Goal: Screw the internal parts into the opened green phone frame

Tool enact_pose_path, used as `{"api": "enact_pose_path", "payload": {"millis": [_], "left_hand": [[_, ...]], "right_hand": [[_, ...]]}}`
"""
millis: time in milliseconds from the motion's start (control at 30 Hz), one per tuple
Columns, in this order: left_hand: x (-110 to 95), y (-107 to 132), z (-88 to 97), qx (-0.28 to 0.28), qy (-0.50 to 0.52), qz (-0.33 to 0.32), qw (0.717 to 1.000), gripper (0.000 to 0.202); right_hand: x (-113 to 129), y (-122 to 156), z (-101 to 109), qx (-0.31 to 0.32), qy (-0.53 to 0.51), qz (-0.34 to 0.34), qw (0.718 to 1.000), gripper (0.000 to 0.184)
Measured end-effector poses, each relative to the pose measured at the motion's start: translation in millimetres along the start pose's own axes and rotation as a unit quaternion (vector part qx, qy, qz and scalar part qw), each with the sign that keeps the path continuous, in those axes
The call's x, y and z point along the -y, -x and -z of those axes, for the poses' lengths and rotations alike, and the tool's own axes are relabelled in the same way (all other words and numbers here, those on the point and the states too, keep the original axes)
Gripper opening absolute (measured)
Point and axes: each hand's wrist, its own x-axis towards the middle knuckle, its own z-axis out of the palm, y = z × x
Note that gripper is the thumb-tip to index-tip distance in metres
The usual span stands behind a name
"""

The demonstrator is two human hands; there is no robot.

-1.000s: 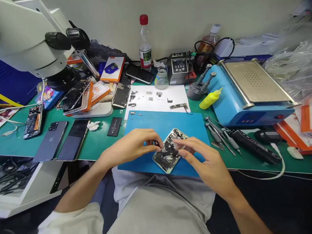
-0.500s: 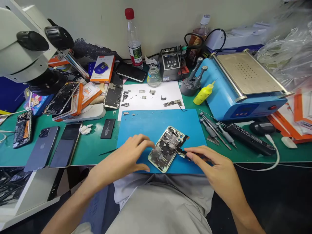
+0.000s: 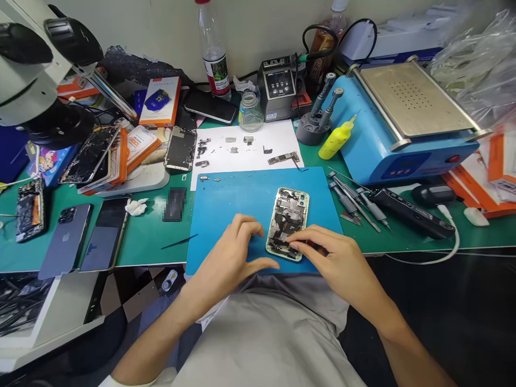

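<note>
an opened phone [image 3: 287,220] lay flat on a blue mat [image 3: 226,204] on the green tabletop [image 3: 141,236], right in front of the person, with its insides facing up. its long axis ran from the person toward the wall, leaning a little to the right. the end with the camera openings pointed away and the other end lay near the mat's front edge. the left hand [image 3: 236,250] rested on the mat just left of the phone, fingers bent and loosely together. its fingertips were at the phone's left edge and its thumb was stretched toward the near corner, so it was not closed around anything. the right hand [image 3: 332,255] came in from the right with its thumb and forefinger brought together at the phone's near end, touching the parts there. whether something small was pinched between them could not be told. beyond the mat lay a white sheet of paper [image 3: 258,153] with small parts spread on it. a few screwdrivers [image 3: 355,201] lay just right of the mat, and a thin black stick [image 3: 179,242] lay just left of it.
</note>
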Motion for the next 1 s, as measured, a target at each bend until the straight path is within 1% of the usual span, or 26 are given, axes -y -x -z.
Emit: {"api": "enact_pose_path", "payload": {"millis": [100,133,200,400,500,600,733,900,1000], "left_hand": [[1.5,-1.9,12.9,0.042,-0.011,-0.030,0.999,0.021],[1.5,-3.6,14.7,0.055,-0.015,-0.041,0.998,0.018],[1.7,-7.3,14.1,0.067,-0.021,-0.054,0.996,0.021],[5.0,-14.8,3.1,0.061,-0.018,-0.058,0.996,0.029],[6.0,-15.8,3.8,0.064,-0.009,-0.055,0.996,0.029],[5.7,-15.3,5.9,0.079,-0.004,-0.054,0.995,0.028],[6.1,-14.5,5.6,0.097,-0.009,-0.066,0.993,0.036],[8.8,-15.8,2.5,0.092,-0.013,-0.082,0.992,0.027],[10.0,-16.5,1.2,0.090,-0.013,-0.101,0.991,0.026]], "right_hand": [[-1.4,-0.7,-2.3,0.016,0.011,0.013,1.000,0.020],[-1.6,-0.4,-3.1,0.017,0.014,0.016,1.000,0.019],[-2.1,1.1,-4.3,0.016,0.020,0.022,0.999,0.019],[-7.2,6.1,-5.7,0.017,0.024,0.034,0.999,0.018],[-9.1,5.0,-4.7,0.025,0.021,0.034,0.999,0.018],[-8.6,3.1,-2.5,0.035,0.019,0.034,0.999,0.017],[-5.3,2.3,0.1,0.044,0.015,0.032,0.998,0.017],[-5.1,-0.1,2.6,0.057,0.008,0.016,0.998,0.018],[-6.3,-4.8,8.6,0.078,0.003,0.004,0.997,0.020]]}}
